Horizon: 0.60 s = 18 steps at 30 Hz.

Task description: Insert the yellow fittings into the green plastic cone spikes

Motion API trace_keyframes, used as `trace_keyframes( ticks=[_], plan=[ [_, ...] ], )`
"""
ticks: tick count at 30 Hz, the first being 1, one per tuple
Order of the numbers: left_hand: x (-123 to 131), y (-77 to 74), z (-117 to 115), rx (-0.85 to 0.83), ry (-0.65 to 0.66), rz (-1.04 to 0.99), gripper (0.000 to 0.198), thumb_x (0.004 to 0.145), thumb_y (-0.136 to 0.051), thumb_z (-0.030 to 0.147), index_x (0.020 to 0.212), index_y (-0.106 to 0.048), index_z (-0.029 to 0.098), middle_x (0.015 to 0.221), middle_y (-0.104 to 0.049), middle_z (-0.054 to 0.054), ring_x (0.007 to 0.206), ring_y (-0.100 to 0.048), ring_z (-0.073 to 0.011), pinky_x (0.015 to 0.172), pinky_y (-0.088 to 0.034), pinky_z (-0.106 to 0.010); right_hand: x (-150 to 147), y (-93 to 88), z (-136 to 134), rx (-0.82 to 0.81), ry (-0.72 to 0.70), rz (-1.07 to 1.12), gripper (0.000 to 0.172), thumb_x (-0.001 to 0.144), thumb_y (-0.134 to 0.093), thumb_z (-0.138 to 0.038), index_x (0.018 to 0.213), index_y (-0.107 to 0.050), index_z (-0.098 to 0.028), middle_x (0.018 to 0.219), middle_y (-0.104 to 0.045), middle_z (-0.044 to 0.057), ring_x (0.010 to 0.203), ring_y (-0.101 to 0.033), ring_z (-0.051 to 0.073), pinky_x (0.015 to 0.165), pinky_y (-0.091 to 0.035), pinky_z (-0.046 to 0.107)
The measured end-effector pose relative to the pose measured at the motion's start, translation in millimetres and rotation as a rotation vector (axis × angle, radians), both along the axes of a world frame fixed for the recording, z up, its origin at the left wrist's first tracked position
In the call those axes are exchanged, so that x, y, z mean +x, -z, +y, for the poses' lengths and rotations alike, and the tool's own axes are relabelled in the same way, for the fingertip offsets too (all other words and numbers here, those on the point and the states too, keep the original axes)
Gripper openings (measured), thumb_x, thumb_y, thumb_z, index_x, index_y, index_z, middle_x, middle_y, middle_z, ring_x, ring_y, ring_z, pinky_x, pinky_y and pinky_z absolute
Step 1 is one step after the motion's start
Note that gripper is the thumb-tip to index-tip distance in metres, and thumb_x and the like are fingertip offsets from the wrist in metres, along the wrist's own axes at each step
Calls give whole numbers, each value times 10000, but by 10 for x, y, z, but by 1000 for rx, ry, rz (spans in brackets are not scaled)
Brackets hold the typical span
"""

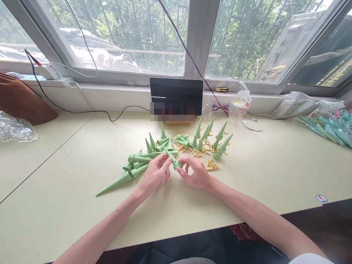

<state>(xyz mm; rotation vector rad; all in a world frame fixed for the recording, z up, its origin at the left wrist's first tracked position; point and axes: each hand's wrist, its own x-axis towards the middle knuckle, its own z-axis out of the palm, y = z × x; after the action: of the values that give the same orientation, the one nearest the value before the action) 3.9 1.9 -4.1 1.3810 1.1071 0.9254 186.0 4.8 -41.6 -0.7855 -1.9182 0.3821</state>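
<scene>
My left hand [156, 173] pinches a green plastic cone spike [171, 157] near its wide end, tip pointing up and away. My right hand [194, 173] sits at the spike's open end, fingers curled around it. Just beyond my hands lies a pile of green cone spikes [154, 150], some stacked into a long spike [118, 181] pointing to the left. Several more green spikes stand upright [217, 141] to the right. Small yellow plastic pieces [211, 165] are scattered among them on the pale table [82, 205].
A dark tablet [176, 96] leans against the window sill behind the pile. A clear plastic bag [239, 104] and wires lie to its right. Teal plastic parts [330, 128] are heaped at the far right, a brown bag [22, 101] at the far left.
</scene>
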Motion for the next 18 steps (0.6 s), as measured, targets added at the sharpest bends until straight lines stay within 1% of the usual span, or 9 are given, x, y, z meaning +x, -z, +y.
trace_keyframes(
  ticks=[3,6,7,9,11,14,18],
  plan=[
    [7,-16,-5,3,-7,8,310,901,-584,505,873,-508,207,479,-479,77,366,-412,-84,387,-359,-209,11,-7,-10,-30,7,-70,171,914,-601,-295,1050,-574,-195,775,-657,3,545,-561,98,542,-516,237],
    [9,-15,-5,8,-52,33,313,894,-589,510,874,-511,208,497,-489,72,384,-435,-90,388,-368,-209,25,-25,-5,-105,-11,-101,172,956,-551,-321,1061,-580,-188,837,-676,27,614,-607,111,576,-523,238],
    [8,-9,-4,23,-76,42,311,892,-594,507,878,-514,207,540,-518,62,395,-449,-88,390,-373,-209,28,-29,1,-133,-13,-97,176,974,-524,-329,1065,-578,-188,886,-684,42,658,-629,117,583,-526,235],
    [4,8,-2,78,-121,62,303,887,-606,494,882,-521,203,694,-590,28,425,-479,-75,396,-384,-210,32,-27,19,-175,7,-79,191,997,-482,-343,1068,-572,-190,975,-687,66,736,-657,128,591,-532,230],
    [-1,23,-3,133,-144,91,297,884,-615,480,873,-525,197,817,-606,5,452,-496,-65,402,-394,-208,33,-10,42,-185,58,-61,197,1000,-472,-349,1064,-572,-191,1001,-687,73,760,-662,134,592,-534,231],
    [-5,30,-14,166,-127,138,278,892,-610,462,875,-539,194,794,-582,11,492,-510,-71,426,-417,-201,38,20,72,-186,134,-63,188,991,-484,-336,1059,-578,-188,958,-690,61,720,-650,132,600,-529,238],
    [-4,27,-28,190,-85,183,258,895,-604,445,891,-558,191,787,-598,2,599,-569,-108,462,-454,-200,72,3,93,-181,189,-59,185,999,-462,-321,1040,-584,-188,944,-686,56,697,-626,130,623,-505,241]
  ],
)
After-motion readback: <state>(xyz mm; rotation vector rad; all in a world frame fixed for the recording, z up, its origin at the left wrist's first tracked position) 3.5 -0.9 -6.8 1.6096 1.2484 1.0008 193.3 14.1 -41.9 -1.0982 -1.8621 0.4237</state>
